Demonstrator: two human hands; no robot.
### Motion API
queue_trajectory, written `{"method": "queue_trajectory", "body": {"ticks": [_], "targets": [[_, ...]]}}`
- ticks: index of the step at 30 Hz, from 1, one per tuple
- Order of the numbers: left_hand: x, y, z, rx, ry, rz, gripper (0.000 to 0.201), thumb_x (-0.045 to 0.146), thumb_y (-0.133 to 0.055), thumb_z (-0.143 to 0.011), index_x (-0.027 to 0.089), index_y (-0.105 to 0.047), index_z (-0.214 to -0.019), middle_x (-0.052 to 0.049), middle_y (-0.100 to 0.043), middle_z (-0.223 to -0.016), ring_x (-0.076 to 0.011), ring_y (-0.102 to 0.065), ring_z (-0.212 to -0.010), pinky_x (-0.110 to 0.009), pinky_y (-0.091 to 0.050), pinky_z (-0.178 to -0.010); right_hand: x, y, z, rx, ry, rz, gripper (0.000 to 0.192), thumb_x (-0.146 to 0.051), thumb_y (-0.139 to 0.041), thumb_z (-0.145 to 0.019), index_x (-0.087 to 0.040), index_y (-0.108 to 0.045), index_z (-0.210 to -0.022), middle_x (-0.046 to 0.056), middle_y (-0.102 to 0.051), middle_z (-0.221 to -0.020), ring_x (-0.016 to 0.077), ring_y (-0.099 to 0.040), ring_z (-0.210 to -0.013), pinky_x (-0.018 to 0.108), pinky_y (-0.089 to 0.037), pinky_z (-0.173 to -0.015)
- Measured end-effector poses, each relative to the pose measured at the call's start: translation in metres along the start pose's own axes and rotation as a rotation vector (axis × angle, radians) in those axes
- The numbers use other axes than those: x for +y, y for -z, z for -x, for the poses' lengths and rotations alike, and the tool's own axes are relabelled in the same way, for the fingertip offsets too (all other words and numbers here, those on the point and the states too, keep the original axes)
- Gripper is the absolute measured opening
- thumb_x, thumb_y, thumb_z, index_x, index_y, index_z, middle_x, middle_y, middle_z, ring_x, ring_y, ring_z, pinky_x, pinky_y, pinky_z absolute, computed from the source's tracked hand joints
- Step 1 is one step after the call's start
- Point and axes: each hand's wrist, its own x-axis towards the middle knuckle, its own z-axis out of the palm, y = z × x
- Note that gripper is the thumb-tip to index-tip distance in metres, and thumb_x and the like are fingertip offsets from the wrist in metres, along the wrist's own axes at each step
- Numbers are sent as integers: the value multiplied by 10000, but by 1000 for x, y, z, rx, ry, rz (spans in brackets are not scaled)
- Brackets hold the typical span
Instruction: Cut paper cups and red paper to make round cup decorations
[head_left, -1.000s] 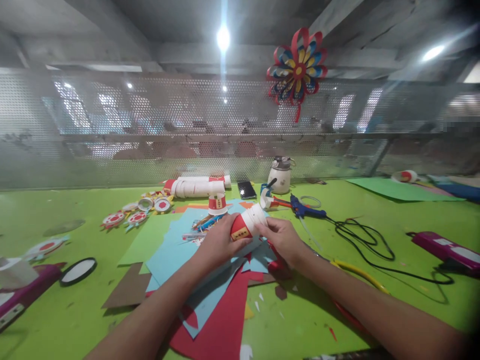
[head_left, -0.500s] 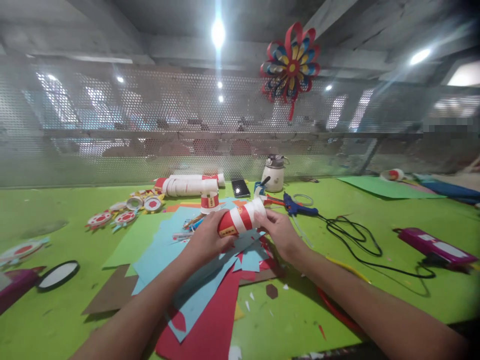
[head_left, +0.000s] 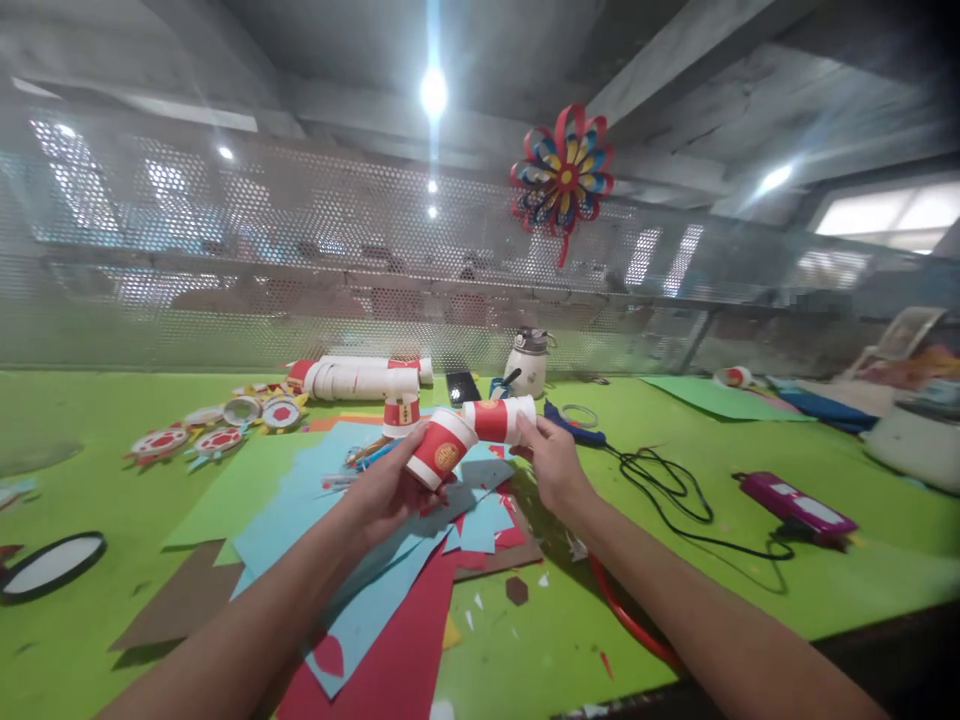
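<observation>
Green tabletop (head_left: 712, 470) spreads ahead, littered with blue and red paper sheets (head_left: 390, 590). My left hand (head_left: 382, 492) grips one red-and-white paper cup (head_left: 441, 450) above the sheets, and just right of it my right hand (head_left: 553, 462) pinches a second cup (head_left: 499, 418) by its rim.

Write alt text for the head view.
Over a green table, the left hand holds one red-and-white paper cup and the right hand holds another, slightly apart. Blue and red paper sheets lie beneath.
</observation>
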Motion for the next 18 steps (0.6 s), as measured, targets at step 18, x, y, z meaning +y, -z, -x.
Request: {"method": "queue_trajectory", "body": {"ticks": [18], "targets": [[-6,6,-4,-59,-60,-32,458,477,-606,-771,137,-557,-1074,-98,-651,-793,-189,-619,-633,-246,-440,-494,-11,-1,9,-14,208,104,246,-389,-626,-775,-149,-673,-752,-5,-625,-676,125,-504,-620,262,-439,-620]]}}
